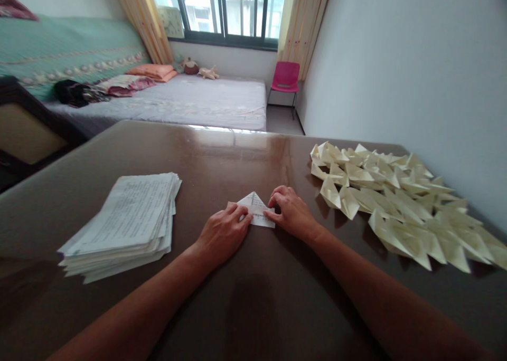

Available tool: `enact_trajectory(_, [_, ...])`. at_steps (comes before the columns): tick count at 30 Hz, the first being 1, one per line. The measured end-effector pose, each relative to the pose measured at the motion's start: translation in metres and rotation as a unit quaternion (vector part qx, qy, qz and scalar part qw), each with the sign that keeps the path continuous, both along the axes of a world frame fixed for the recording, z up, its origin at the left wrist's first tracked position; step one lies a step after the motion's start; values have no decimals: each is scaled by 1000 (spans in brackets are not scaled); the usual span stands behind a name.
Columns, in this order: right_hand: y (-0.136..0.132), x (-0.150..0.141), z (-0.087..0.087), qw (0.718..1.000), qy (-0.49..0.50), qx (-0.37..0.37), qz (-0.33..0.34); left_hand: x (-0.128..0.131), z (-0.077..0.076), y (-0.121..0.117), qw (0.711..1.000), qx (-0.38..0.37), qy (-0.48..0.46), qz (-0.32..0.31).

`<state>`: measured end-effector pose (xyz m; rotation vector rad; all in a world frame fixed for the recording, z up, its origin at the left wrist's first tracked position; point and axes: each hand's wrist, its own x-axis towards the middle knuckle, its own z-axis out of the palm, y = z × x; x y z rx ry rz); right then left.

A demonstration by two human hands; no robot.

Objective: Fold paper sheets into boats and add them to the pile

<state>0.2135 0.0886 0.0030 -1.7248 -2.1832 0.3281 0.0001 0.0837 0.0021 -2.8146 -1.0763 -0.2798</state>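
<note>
Because likely light and easily creased, hold folded paper [257, 205] by edges, with left hand [225, 229] clamped on at nine o'clock, right hand [292, 211] loosely parted at three.

Glossy brown table [214, 163] covered in three places

A loose stack of printed sheets [122, 208] is set on the left, its edges fanned unevenly. Near the middle, a small, partly folded sheet [258, 209] is laid. On the right, pale folded paper shapes [400, 202] are arranged in crowded rows.
</note>
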Motion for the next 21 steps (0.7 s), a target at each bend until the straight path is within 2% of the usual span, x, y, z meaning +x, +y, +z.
enact_trajectory(8, [6, -3, -7, 998, 59, -27, 14, 2, -3, -1, 1000, -2, -27, -6])
enact_trajectory(13, [0, -5, -1, 1000, 2, -10, -16, 2, -3, -1, 999, 1, -32, -5])
enact_trajectory(21, [4, -6, 1, 997, -23, -63, -31, 3, -3, -2, 1000, 4, -5, -1])
